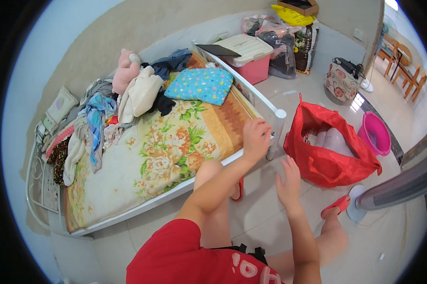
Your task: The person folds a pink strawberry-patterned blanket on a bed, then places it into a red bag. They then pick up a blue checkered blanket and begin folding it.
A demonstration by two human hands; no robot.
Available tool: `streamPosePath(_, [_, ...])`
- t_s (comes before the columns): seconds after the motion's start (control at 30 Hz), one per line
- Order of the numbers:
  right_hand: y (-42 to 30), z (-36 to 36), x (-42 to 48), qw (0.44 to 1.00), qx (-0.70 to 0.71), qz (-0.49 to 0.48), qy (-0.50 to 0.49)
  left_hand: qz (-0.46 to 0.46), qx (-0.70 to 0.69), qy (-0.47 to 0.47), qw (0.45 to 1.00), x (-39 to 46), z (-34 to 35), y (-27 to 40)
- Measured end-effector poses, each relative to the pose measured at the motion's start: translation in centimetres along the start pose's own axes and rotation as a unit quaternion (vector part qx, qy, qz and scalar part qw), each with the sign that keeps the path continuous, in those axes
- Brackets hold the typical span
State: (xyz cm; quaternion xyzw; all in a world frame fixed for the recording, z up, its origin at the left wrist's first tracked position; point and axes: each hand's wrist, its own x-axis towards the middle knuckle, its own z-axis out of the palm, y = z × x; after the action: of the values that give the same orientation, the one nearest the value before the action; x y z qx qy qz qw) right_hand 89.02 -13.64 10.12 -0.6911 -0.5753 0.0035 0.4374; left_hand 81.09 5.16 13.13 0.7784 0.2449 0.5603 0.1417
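Observation:
My left hand [256, 139] is raised with curled fingers beside the white metal bed frame's corner post [279, 124], holding nothing that I can see. Lower and to its right, my right hand [289, 179] hangs empty over the tiled floor, fingers apart, near a large red fabric bag [320, 170]. The bag stands open, with pale, whitish items [336, 142] inside. On the floral mattress [178, 149] lie a blue dotted pillow [201, 85], a cream cloth [139, 93], a pink plush toy [125, 72] and a heap of mixed clothes [89, 124].
A pink bucket [375, 135] stands behind the red bag, and a tower fan [398, 190] at the right. A flowered bag [341, 81] is near the doorway. Beyond the bed end are a pink storage box with white lid [250, 64] and stuffed plastic bags [281, 53].

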Motion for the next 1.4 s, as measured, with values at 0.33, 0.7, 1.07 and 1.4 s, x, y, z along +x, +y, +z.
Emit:
streamPosePath(0.33, [-16.8,9.0,-1.0,0.995,0.068,-0.071,-0.022,-0.078,0.173,0.097,0.977,-5.7,-27.3,-6.7])
streamPosePath(0.7, [-31.8,20.4,-1.0,0.953,0.119,-0.203,-0.19,-0.421,0.524,-0.066,0.737,-28.6,-52.4,-14.2])
streamPosePath(1.07, [-33.6,37.4,4.3,0.844,0.087,-0.131,-0.513,-0.326,0.534,-0.049,0.778,-31.1,-53.1,-15.7])
streamPosePath(1.4, [-33.7,40.4,-0.2,0.821,-0.193,-0.098,-0.528,-0.511,0.288,-0.375,0.718,-22.8,-58.7,-25.1])
